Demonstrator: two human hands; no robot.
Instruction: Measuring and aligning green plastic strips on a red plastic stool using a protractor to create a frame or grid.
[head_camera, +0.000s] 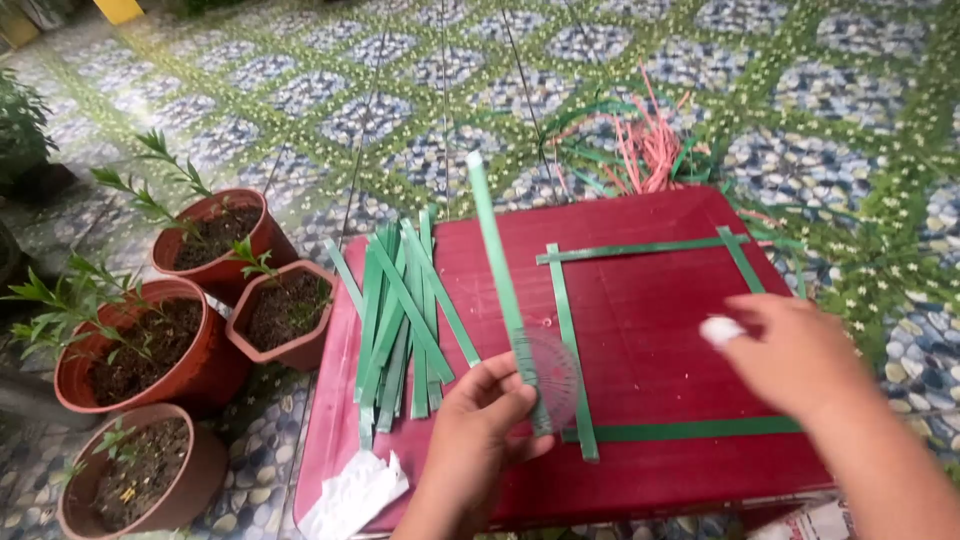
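While left hand (478, 425) pinches green strip (497, 262) low, upright over red worktop (640, 320), I judge it light, thin, springy, slippery; hold near base, beside clear protractor (552, 375). Right hand (795, 352) blurred, grip state unclear, something white at fingertip.

Left hand (478, 425) gripping — right hand (795, 350) blurred

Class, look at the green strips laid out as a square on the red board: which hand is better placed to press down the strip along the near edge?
Probably the right hand: it is free and hovers just above the near strip. The left hand already holds a long green strip upright.
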